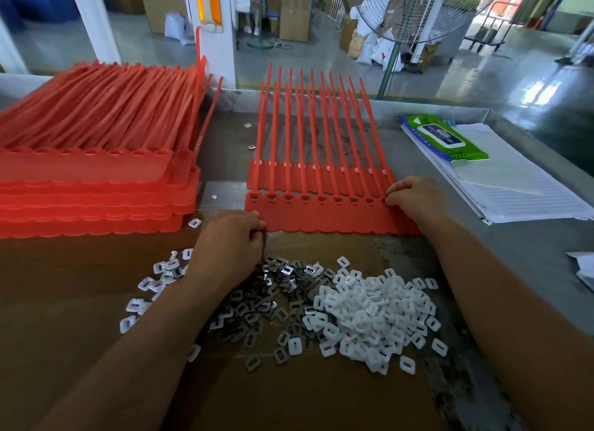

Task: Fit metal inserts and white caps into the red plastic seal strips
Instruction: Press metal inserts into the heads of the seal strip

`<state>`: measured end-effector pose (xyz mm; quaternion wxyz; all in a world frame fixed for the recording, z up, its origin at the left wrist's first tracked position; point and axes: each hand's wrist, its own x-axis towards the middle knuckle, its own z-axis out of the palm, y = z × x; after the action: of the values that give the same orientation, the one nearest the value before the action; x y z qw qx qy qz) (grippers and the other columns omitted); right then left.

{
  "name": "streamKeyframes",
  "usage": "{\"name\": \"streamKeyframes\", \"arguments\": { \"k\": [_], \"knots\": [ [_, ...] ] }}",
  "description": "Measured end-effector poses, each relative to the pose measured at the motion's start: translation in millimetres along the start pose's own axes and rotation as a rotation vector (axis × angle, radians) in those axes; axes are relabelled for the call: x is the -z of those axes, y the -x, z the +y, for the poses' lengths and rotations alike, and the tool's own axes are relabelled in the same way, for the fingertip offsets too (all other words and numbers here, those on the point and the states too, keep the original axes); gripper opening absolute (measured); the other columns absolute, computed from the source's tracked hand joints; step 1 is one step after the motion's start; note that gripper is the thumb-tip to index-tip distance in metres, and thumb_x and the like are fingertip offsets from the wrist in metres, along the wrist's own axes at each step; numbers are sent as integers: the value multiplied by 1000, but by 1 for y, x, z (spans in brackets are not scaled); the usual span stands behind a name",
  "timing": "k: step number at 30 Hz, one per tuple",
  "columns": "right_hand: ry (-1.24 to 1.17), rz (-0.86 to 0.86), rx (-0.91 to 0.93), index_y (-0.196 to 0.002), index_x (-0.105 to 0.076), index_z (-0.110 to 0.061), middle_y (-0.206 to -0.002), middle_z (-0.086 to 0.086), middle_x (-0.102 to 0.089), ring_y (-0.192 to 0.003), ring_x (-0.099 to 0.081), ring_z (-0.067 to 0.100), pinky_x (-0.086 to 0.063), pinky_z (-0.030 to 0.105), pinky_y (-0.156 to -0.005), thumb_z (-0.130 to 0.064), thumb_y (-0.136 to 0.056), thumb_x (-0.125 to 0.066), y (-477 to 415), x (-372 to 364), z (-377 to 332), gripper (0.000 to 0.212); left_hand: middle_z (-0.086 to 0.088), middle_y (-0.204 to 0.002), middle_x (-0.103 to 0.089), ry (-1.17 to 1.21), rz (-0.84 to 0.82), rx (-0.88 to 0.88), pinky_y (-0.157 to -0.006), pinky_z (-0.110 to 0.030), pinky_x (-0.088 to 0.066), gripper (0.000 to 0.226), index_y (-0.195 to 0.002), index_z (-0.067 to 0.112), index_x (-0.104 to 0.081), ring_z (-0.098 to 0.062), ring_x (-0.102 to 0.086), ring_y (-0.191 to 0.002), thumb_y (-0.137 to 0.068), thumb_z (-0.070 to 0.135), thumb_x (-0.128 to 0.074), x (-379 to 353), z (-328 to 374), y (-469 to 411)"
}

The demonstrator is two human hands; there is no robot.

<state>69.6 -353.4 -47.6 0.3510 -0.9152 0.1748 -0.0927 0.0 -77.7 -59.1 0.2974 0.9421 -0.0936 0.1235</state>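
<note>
**Strip (321, 218) flat on the table (514, 247)**

Head view: the strip lies mid-table, its tails pointing far and overlapping a second one behind it. The right hand (409, 199) pinches its right edge by the last slot. The left hand (229, 237) is curled at its near left corner; whether it holds anything cannot be told. Inserts (254, 302) and caps (369, 311) lie piled near. A stack (96, 186) stands on the left.

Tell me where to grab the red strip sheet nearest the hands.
Pinch the red strip sheet by its broad tab band, at the left and right ends, from the sides. That band is one solid piece; the thin tails point away and would likely flop. The left hand and right hand sit at those ends.
</note>
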Motion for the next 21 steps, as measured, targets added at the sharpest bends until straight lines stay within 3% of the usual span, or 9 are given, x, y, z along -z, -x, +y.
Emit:
{"name": "streamKeyframes", "arguments": {
  "k": [6, 10, 14, 18, 21],
  "knots": [
    [-2, -37, 4, -61, -58, -27, -71, -12, -54, -71, -48, 4, -35, 24, -63, -9, -73, -70, -2, 1, 2, 25, -6, -116, -63, 4, 5, 2, -95, -17, -31, 26, -103, 5, -67, -14, -56, -110, -81, 4, -54, -1, 0, -1],
    [19, -30, 32, -64, -58, -28, -81, -6, -57, -82, -52, 11, -38, 27, -74, -10, -76, -70, 0, 1, 4, 25, -5, -119, -62, 6, -3, 10, -97, -19, -31, 26, -105, 7, -67, -14, -55, -111, -82, 4, -54, -1, -1, 0],
    [92, -36, 121, -77, -64, -25, -83, -5, -57, -82, -51, 10, -37, 25, -75, -13, -80, -66, 5, 2, 3, 13, -4, -120, -61, -5, -10, 8, -98, -20, -31, 27, -106, 7, -66, -14, -54, -112, -83, 5, -53, -1, 0, -1],
    [52, -16, 212, -79, -61, -27, -83, -5, -58, -83, -53, 10, -42, 28, -79, -12, -81, -65, 16, 8, -4, 15, -4, -120, -60, -12, -6, 7, -97, -19, -31, 26, -106, 7, -66, -14, -54, -112, -83, 6, -53, 0, 0, 0],
    [13, -87, 312, -78, -60, -26, -76, -11, -56, -76, -52, 3, -39, 21, -73, -10, -81, -65, 34, 11, -16, 17, -5, -120, -60, -22, -7, 1, -97, -20, -32, 27, -106, 7, -66, -15, -54, -112, -83, 6, -53, 0, 0, 0]
  ]
}}
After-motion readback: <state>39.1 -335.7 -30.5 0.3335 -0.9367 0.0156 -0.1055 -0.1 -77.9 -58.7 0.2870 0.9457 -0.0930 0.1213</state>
